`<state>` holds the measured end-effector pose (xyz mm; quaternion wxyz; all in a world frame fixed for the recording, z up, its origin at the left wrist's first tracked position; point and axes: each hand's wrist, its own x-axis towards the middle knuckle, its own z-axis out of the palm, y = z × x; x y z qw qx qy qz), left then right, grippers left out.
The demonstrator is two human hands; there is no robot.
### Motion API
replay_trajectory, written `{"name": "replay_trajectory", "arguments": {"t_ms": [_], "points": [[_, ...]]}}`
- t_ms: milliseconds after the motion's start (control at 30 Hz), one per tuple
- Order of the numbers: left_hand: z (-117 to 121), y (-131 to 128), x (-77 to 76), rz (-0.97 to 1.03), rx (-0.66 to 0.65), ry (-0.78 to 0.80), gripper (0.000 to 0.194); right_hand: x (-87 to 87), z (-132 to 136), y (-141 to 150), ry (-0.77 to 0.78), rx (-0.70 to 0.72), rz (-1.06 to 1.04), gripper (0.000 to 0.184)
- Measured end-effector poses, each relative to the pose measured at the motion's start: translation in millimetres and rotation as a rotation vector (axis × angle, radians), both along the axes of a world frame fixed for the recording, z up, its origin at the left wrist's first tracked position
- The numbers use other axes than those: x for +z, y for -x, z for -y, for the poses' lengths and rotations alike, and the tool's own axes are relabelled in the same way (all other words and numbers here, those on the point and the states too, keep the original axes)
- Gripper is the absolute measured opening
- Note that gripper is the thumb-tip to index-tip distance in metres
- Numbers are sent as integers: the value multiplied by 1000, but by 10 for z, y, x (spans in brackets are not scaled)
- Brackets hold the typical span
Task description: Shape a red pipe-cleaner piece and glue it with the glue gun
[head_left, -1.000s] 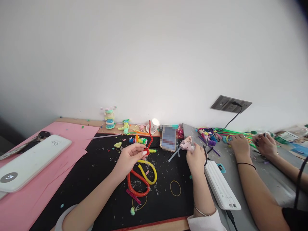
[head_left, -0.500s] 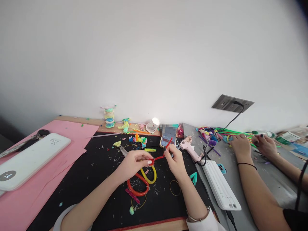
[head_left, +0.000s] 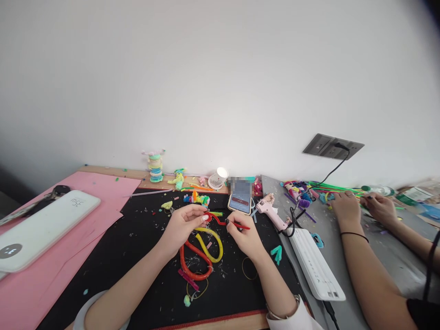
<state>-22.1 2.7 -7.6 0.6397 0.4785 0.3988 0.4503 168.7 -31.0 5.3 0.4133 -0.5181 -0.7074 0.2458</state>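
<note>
— Item in hand?
— Thin red fuzzy pipe cleaner, held above the black mat: left hand pinches its looped end, right hand pinches the straight end.
— Beneath?
— Orange and yellow bent foam tubes.

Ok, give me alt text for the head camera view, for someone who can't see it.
Two hands, left hand and right hand, hold a red pipe cleaner between them above a black mat littered with scraps. A pink glue gun and a phone lie nearby; another person's hands work at the right.
</note>
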Motion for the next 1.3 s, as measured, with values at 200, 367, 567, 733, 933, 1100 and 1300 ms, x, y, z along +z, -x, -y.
{"name": "replay_trajectory", "arguments": {"t_ms": [200,367,567,733,933,1100,1300], "points": [[-16,-24,2,21,103,15,29,-26,6,57,-87,68,128,17],[-34,-40,-42,57,144,-3,29,-16,23,124,-150,114,121,13],[-4,-48,-64,82,193,-9,29,-62,41,187,-148,129,185,14],[17,-63,-60,70,224,-17,31,-77,43,224,-143,156,181,14],[-3,-59,-78,113,221,31,33,-87,30,221,-143,103,134,14],[-6,-59,-91,148,205,66,33,-95,33,238,-131,116,99,15],[20,-81,-66,178,199,76,33,-94,43,263,-120,142,88,16]]}}
